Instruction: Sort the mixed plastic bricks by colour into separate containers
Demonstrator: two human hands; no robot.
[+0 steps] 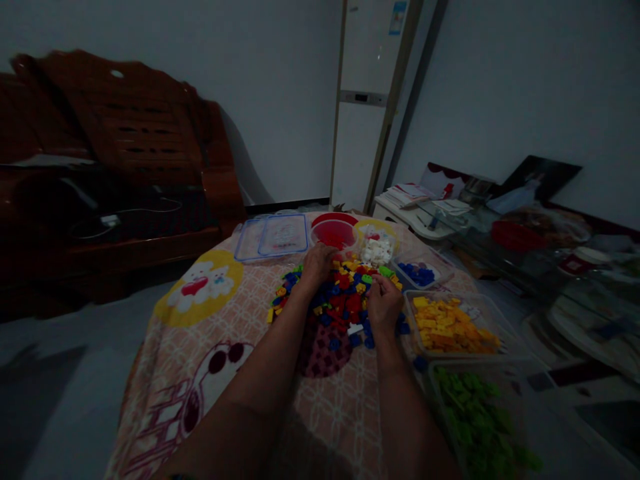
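A heap of mixed toy building bricks in red, blue, yellow and green lies on the table. My left hand is over its far side, fingers curled together at the near rim of a clear round tub with red bricks in it; what they hold is hidden. At the heap's right side, my right hand has thumb and fingers pinched together. A green brick shows right by these fingertips, but I cannot tell what is in the pinch. A white brick lies on the near edge.
Clear boxes hold white bricks, blue bricks, yellow bricks and green bricks along the right. Blue-edged clear lids lie back left on the patterned tablecloth. A cluttered glass table stands farther right, a wooden bench left.
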